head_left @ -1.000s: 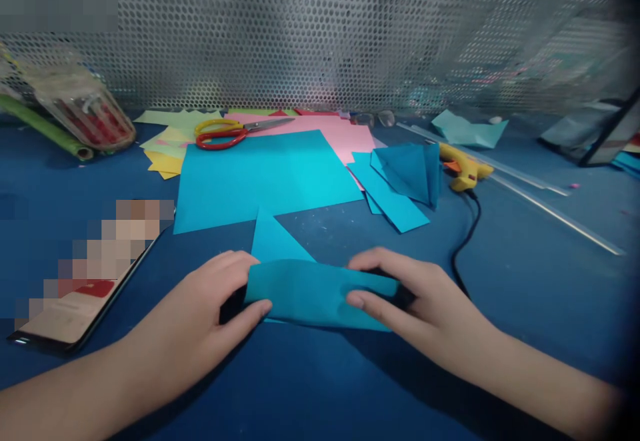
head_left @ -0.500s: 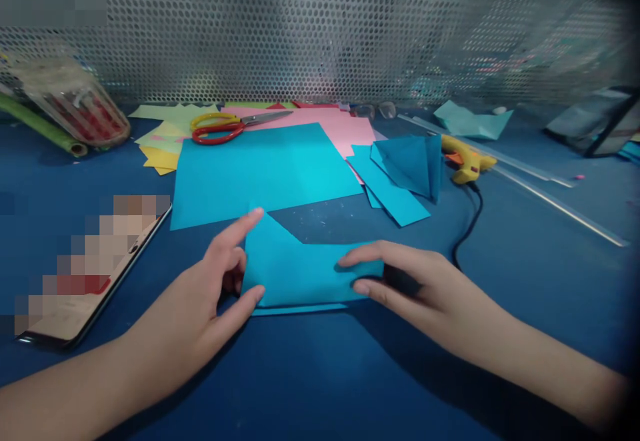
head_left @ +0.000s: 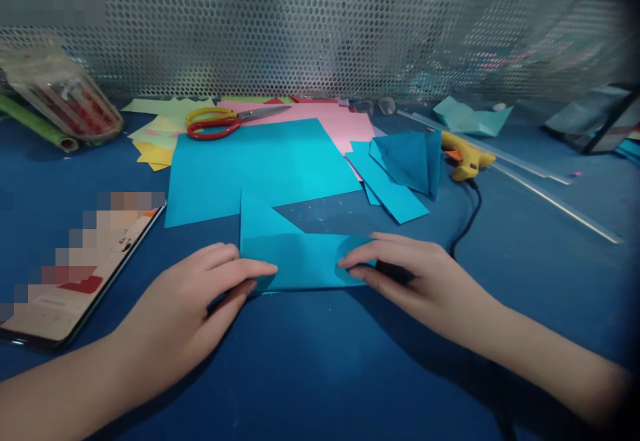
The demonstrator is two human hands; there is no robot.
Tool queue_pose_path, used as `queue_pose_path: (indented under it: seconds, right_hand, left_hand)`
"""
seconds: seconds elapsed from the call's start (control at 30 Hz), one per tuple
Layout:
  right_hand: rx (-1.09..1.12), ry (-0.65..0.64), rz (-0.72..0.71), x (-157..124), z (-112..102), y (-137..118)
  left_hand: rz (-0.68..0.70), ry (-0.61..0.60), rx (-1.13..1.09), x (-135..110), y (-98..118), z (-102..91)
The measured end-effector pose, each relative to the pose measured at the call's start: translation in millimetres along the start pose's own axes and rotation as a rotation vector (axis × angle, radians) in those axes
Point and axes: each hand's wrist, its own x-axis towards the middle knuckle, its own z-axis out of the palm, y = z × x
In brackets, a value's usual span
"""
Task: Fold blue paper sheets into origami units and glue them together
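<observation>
A folded sheet of blue paper [head_left: 295, 258] lies on the table in front of me, with a pointed flap standing out at its upper left. My left hand [head_left: 205, 288] grips its lower left corner, index finger on top and thumb at the near edge. At the right end, my right hand [head_left: 415, 271] pinches the paper between fingers and thumb. Just beyond lies a larger flat blue sheet [head_left: 260, 168]. Scissors [head_left: 215, 124] with red and yellow handles rest across that sheet's far edge and pink paper.
A phone [head_left: 95, 281] lies at left, near a jar [head_left: 75, 101] and a green roll [head_left: 40, 124]. Folded blue pieces [head_left: 407, 161], a yellow glue gun [head_left: 467, 158] with a black cord and clear sticks [head_left: 555, 201] are at right. Perforated metal [head_left: 310, 28] stands behind.
My left index finger has come down from the flap's tip onto the lower left of the paper. The paper's near edges now lie closer together. My right hand has hardly moved.
</observation>
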Motion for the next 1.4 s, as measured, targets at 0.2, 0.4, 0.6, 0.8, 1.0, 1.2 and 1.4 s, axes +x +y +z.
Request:
queue_pose_path:
  seconds: [0.2, 0.4, 0.6, 0.8, 1.0, 1.2, 1.4]
  right_hand:
    - [-0.118, 0.023, -0.110, -2, 5, 2]
    - [-0.165, 0.064, -0.162, 0, 8, 2]
    - [-0.151, 0.067, -0.160, -1, 8, 4]
    - [-0.197, 0.050, -0.171, 1, 6, 2]
    - [-0.187, 0.062, -0.169, 1, 7, 2]
    - [-0.175, 0.062, -0.189, 2, 7, 2]
    - [-0.125, 0.083, -0.165, -3, 11, 7]
  left_hand:
    - [-0.134, -0.002, -0.150, 6, 1, -5.4]
    - [-0.129, 0.011, -0.094, 4, 0, -1.8]
    - [0.204, 0.139, 0.264, -5, -3, 0.8]
    - [0.408, 0.070, 0.372, -7, 0, -2.4]
    - [0.383, 0.033, 0.316, -8, 0, 0.6]
    - [0.319, -0.017, 0.241, -8, 2, 2.8]
    - [0.189, -0.016, 0.129, -8, 11, 3.1]
